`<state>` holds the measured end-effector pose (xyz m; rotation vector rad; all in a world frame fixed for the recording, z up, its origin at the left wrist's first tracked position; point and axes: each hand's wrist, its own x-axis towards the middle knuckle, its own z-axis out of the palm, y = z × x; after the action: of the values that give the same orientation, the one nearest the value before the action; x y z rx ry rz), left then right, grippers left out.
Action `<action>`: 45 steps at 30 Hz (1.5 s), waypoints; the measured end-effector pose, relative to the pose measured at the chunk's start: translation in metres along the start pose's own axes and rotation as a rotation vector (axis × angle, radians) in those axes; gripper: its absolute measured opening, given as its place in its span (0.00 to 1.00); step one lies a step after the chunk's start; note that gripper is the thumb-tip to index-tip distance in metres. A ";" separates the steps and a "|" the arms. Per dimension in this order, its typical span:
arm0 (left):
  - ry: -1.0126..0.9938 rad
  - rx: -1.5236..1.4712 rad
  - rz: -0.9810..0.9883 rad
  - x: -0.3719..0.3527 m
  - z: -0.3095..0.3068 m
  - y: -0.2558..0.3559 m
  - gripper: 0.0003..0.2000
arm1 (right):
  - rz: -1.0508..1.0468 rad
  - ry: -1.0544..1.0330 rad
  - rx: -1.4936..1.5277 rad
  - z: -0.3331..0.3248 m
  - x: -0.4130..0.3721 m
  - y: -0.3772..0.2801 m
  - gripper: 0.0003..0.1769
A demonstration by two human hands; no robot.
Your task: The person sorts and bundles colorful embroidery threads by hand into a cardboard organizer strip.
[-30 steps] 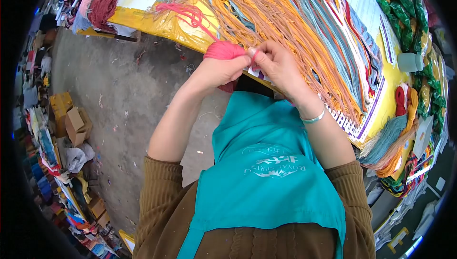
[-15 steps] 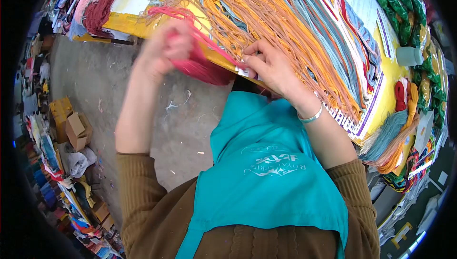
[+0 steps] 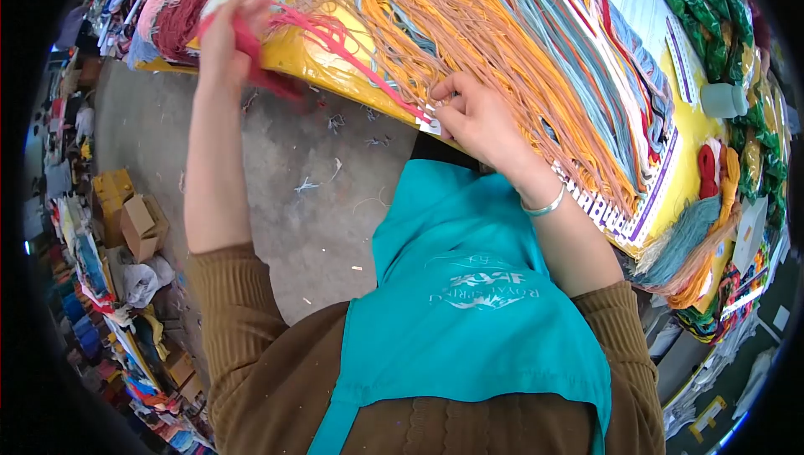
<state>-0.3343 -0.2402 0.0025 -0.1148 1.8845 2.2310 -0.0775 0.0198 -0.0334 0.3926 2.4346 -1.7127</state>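
Note:
My left hand (image 3: 230, 32) is raised over the table's front edge at the left, closed round a bundle of pink-red thread (image 3: 272, 80) that hangs below it, blurred. Pink strands (image 3: 356, 61) run from there to my right hand (image 3: 469, 112). That hand pinches their end beside a small white card (image 3: 429, 123) at the yellow table edge. Orange and tan threads (image 3: 502, 61) lie in long rows under and behind my right hand.
Blue, white and red threads (image 3: 599, 70) lie further right. A pale green cup (image 3: 724, 100) stands near green wrapped bundles (image 3: 699, 20). Dark red yarn (image 3: 180, 15) hangs at the left table end. A cardboard box (image 3: 144, 227) sits on the floor.
My left hand has moved left and up with the pink-red bundle, and the strands between my hands are stretched longer. My right hand has hardly moved.

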 end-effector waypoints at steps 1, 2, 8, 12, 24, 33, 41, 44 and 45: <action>-0.122 -0.156 -0.056 -0.022 0.004 -0.006 0.22 | 0.010 -0.006 0.004 0.001 -0.001 -0.001 0.16; -0.188 -0.251 -0.119 -0.047 0.011 -0.006 0.23 | 0.016 -0.005 0.010 0.002 0.000 -0.001 0.16; -0.457 -0.443 -0.166 -0.146 0.033 -0.016 0.27 | -0.151 0.060 0.295 0.018 0.001 0.004 0.09; -0.566 -0.448 -0.202 -0.182 0.056 -0.031 0.28 | -0.274 0.092 0.331 0.035 -0.028 -0.046 0.09; -0.732 -0.341 -0.210 -0.224 0.086 -0.054 0.29 | 0.002 0.008 0.797 0.037 -0.059 -0.048 0.06; -0.697 -0.319 -0.125 -0.233 0.094 -0.068 0.28 | -0.025 0.045 0.930 0.037 -0.065 -0.035 0.02; -0.658 -0.403 -0.204 -0.232 0.092 -0.069 0.28 | -0.053 0.035 1.117 0.034 -0.067 -0.036 0.01; -0.617 -0.395 -0.176 -0.231 0.089 -0.071 0.24 | -0.082 0.025 1.117 0.038 -0.065 -0.029 0.01; -0.593 -0.384 -0.174 -0.232 0.088 -0.071 0.23 | -0.087 0.027 1.093 0.039 -0.065 -0.028 0.01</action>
<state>-0.0865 -0.1698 -0.0045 0.2815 1.0946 2.1587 -0.0248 -0.0337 -0.0047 0.3921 1.2942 -2.9291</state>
